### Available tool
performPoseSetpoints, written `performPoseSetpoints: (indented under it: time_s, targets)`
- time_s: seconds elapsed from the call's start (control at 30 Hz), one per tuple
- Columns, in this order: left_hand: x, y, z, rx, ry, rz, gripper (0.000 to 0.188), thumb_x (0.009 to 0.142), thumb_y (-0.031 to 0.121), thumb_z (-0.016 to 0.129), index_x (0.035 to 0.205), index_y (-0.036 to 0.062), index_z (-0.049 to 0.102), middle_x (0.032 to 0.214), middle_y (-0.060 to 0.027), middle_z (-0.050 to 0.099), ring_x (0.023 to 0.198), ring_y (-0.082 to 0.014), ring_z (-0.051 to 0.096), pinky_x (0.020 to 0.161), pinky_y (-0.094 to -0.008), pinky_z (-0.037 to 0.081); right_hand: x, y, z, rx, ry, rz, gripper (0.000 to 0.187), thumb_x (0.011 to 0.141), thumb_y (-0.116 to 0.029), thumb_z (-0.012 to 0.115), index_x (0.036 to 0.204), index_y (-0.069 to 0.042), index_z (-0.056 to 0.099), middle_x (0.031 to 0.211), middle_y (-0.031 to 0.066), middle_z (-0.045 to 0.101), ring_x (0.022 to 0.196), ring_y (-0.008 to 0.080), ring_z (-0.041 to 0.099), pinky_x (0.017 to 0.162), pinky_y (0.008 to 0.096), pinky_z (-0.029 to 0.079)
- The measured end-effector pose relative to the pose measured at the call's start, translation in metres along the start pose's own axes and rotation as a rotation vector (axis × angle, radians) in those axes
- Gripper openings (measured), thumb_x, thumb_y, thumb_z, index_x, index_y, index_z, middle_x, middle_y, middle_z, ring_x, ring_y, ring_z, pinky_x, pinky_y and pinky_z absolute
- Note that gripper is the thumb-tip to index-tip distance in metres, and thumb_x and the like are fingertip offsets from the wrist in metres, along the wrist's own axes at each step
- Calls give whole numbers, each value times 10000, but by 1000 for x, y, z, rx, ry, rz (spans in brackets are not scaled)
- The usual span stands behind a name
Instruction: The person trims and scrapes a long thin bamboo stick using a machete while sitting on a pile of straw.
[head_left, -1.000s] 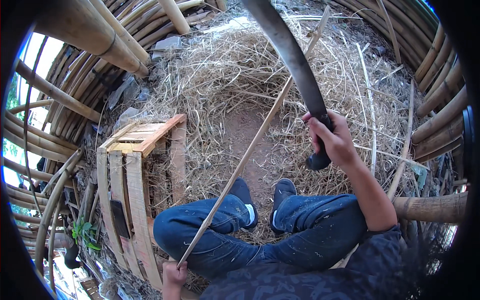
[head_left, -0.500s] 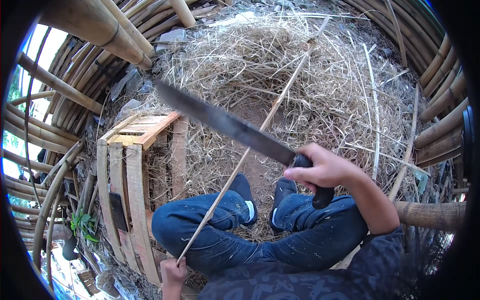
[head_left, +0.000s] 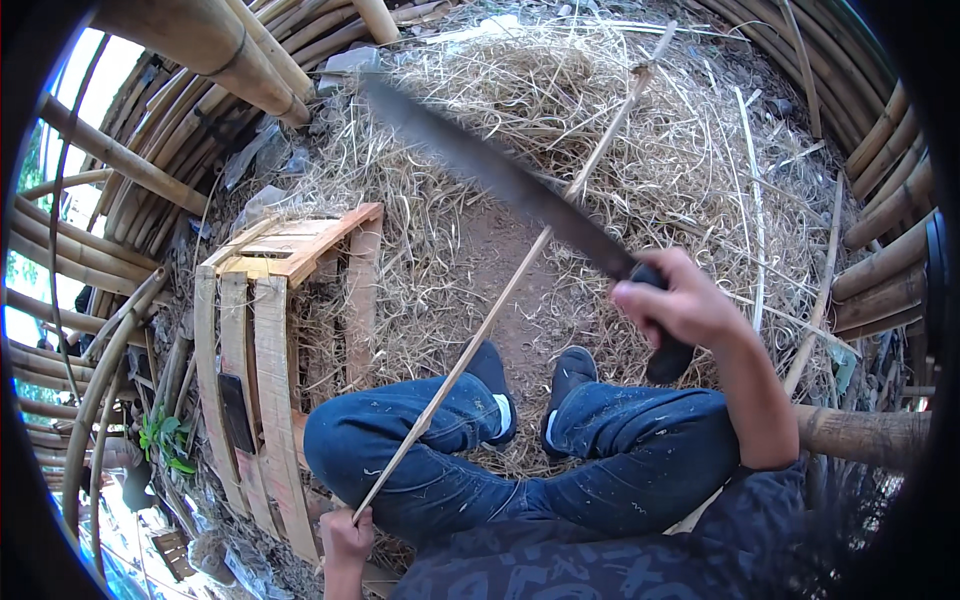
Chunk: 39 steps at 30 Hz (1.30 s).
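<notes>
My right hand (head_left: 682, 300) is closed round the black handle of a machete (head_left: 500, 170), whose long dark blade points up and to the left. The blade crosses a long, thin bamboo strip (head_left: 490, 318); whether the two touch I cannot tell. At the lower left, my left hand (head_left: 346, 540) grips the near end of that strip in a closed fist. From there the strip runs over my bent left knee and slants away to the upper right, its far end above the pile of shavings.
A slatted wooden crate (head_left: 275, 340) stands on the left, with a dark phone (head_left: 236, 412) on its side. Curly bamboo shavings (head_left: 520, 110) heap up ahead and to the right. Bamboo poles (head_left: 190, 50) line both sides. A green plant (head_left: 168, 440) grows beyond the crate.
My right hand has moved up and slightly right with the machete, so the blade crosses the strip farther along. My left hand stays in place on the strip.
</notes>
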<state>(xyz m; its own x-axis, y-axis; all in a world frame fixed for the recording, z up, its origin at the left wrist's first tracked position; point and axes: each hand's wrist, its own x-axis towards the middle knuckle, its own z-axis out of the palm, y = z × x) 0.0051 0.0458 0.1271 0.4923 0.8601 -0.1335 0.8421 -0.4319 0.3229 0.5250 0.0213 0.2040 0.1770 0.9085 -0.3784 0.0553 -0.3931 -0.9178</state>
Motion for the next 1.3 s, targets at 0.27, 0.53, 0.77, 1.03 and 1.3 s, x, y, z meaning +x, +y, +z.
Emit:
performPoseSetpoints:
  time_s: [0.27, 0.53, 0.77, 1.03, 1.3]
  targets:
    - [0, 6, 0, 25, 56, 19, 448, 860, 311, 585, 552, -3, 501, 526, -215, 510, 510, -421, 550, 457, -453, 413, 4, 11, -6, 265, 296, 74, 266, 902, -282, 605, 810, -55, 501, 600, -8, 514, 441, 75, 493, 408, 229, 420]
    - [1, 20, -8, 67, 34, -29, 387, 875, 282, 565, 625, -14, 548, 541, -224, 517, 533, -426, 561, 472, -459, 429, 13, 17, 22, 190, 76, 111, 305, 908, -260, 594, 710, -51, 493, 555, 4, 488, 437, 90, 503, 399, 268, 438]
    - [2, 22, -9, 82, 13, -49, 325, 854, 224, 572, 634, -15, 550, 552, -231, 522, 537, -425, 564, 473, -457, 432, 12, 24, 19, 309, 35, 163, 300, 901, -282, 593, 733, -55, 492, 575, 4, 489, 443, 94, 499, 410, 273, 443]
    - [3, 29, -10, 108, 29, -57, 305, 842, 210, 576, 638, -14, 546, 558, -231, 526, 539, -424, 566, 473, -458, 435, 13, 28, 15, 372, 36, 168, 276, 893, -281, 599, 776, -51, 501, 581, 8, 499, 439, 88, 499, 399, 262, 439]
    - [0, 8, 3, 26, 29, -6, 267, 825, 185, 588, 658, -20, 549, 566, -225, 533, 540, -427, 565, 476, -461, 441, 9, 26, 7, 356, 285, -10, 253, 910, -258, 568, 799, -38, 509, 572, 10, 527, 422, 85, 495, 397, 237, 421]
